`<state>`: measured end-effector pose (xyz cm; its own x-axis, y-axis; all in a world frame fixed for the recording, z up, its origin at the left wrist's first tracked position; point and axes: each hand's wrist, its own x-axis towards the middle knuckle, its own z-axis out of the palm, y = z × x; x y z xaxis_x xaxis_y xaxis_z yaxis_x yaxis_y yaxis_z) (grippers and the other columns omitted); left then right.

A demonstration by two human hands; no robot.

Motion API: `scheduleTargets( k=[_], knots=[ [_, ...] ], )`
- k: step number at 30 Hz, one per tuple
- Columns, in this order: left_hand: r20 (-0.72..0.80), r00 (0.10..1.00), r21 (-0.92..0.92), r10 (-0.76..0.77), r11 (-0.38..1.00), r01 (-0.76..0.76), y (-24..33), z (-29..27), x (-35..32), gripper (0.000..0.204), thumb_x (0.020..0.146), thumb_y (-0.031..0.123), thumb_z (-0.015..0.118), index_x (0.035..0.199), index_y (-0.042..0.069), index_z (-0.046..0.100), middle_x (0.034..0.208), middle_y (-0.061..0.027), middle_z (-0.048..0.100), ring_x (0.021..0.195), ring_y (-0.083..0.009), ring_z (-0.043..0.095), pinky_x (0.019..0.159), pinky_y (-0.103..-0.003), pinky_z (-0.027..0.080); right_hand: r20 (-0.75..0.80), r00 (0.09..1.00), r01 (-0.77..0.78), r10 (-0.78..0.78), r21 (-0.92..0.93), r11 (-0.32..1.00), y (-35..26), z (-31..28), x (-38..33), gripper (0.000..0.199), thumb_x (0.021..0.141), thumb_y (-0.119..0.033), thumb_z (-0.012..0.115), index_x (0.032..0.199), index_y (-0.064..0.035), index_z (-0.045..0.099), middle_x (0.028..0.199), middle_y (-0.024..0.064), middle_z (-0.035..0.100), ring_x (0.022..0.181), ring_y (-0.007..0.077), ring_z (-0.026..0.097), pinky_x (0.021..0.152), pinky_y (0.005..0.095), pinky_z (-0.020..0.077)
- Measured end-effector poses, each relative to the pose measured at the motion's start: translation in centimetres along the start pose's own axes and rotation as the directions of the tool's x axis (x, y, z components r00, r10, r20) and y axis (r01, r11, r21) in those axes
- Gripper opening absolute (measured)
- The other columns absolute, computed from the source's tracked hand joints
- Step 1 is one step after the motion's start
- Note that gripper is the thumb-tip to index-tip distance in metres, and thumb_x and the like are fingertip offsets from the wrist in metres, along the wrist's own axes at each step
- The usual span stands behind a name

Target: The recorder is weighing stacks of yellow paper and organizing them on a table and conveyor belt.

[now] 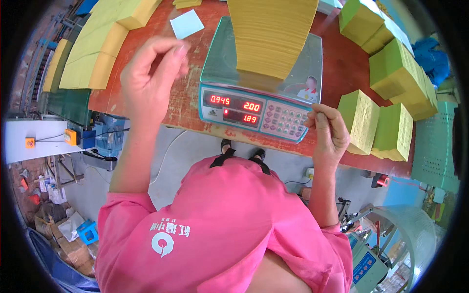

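Observation:
A tall stack of yellow paper (271, 39) stands on the metal pan of a digital weighing scale (232, 110), whose red display is lit. To the left of the scale, my left hand (154, 73) is raised over the table with its fingers curled in and the thumb against them. Nothing shows in it. My right hand (330, 132) is at the scale's front right corner, beside the keypad (285, 120). Its fingers are bent and closed with the thumb, and I see nothing held there. Whether its fingertips touch the casing, I cannot tell.
The scale stands on a worn red table (195, 105). A long row of yellow paper stacks (95, 49) lines the left side. More yellow blocks (359, 119) stand at the right. A pale paper square (187, 24) lies behind my left hand. Below right is a machine (369, 261).

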<state>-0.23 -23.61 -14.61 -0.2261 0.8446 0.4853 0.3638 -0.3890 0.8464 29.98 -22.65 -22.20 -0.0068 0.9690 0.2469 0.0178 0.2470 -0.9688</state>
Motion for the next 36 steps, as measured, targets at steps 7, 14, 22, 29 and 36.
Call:
scheduleTargets(
  k=[7, 14, 22, 29, 36],
  knots=[
    [0.316, 0.865, 0.136, 0.390, 0.884, -0.448, 0.8, 3.7, 10.3, 0.028, 0.084, 0.000, 0.069, 0.112, 0.000, 0.066, 0.115, -0.0082, 0.065, 0.111, -0.0185, 0.059, 0.097, -0.031, 0.046, -0.024, 0.998, -0.052, 0.053, 0.035, 0.998, 0.5, 1.6, -1.4, 0.015, 0.094, 0.004, 0.052, 0.100, 0.0029, 0.066, 0.081, 0.0028, 0.061, 0.073, 0.0073, 0.058, 0.067, 0.0224, 0.0492],
    [0.481, 0.832, 0.123, 0.276, 0.919, -0.375, -0.4, 5.4, 13.9, 0.026, 0.083, 0.005, 0.072, 0.108, 0.001, 0.068, 0.116, -0.0078, 0.066, 0.111, -0.0188, 0.059, 0.099, -0.031, 0.045, -0.097, 0.983, -0.149, 0.156, 0.074, 0.986, 0.9, 0.9, -3.5, 0.015, 0.096, 0.002, 0.054, 0.104, 0.0029, 0.066, 0.085, 0.0034, 0.063, 0.074, 0.0082, 0.060, 0.068, 0.0225, 0.0508],
    [0.505, 0.806, 0.118, 0.310, 0.900, -0.420, -0.9, 5.2, 14.9, 0.020, 0.085, 0.010, 0.072, 0.102, 0.000, 0.069, 0.113, -0.0075, 0.067, 0.109, -0.0184, 0.060, 0.098, -0.031, 0.045, -0.084, 0.985, -0.148, 0.154, 0.069, 0.987, 1.2, 1.6, -2.5, 0.017, 0.097, 0.001, 0.052, 0.106, 0.0018, 0.066, 0.084, 0.0038, 0.064, 0.073, 0.0089, 0.060, 0.066, 0.0231, 0.0476],
    [0.404, 0.760, 0.313, 0.509, 0.704, -0.638, 0.4, 5.4, 13.7, 0.012, 0.084, 0.005, 0.070, 0.096, 0.000, 0.068, 0.099, -0.0087, 0.070, 0.093, -0.0257, 0.066, 0.090, -0.036, 0.050, -0.030, 0.989, -0.141, 0.144, 0.088, 0.986, -0.1, 1.8, -0.8, 0.015, 0.097, -0.002, 0.053, 0.103, 0.0023, 0.067, 0.082, 0.0035, 0.064, 0.072, 0.0083, 0.060, 0.066, 0.0229, 0.0485],
    [0.477, 0.395, 0.210, 0.785, 0.335, -0.919, 5.6, 9.4, 4.2, 0.011, 0.080, 0.008, 0.068, 0.090, 0.004, 0.066, 0.098, -0.0075, 0.067, 0.102, -0.0244, 0.065, 0.097, -0.050, 0.047, 0.272, 0.953, -0.288, 0.130, 0.691, 0.663, -4.3, -1.6, 3.0, 0.059, 0.105, -0.044, 0.033, 0.143, 0.0011, 0.037, 0.133, 0.0180, 0.056, 0.114, 0.0281, 0.061, 0.085, 0.0405, 0.0551]
  ],
)
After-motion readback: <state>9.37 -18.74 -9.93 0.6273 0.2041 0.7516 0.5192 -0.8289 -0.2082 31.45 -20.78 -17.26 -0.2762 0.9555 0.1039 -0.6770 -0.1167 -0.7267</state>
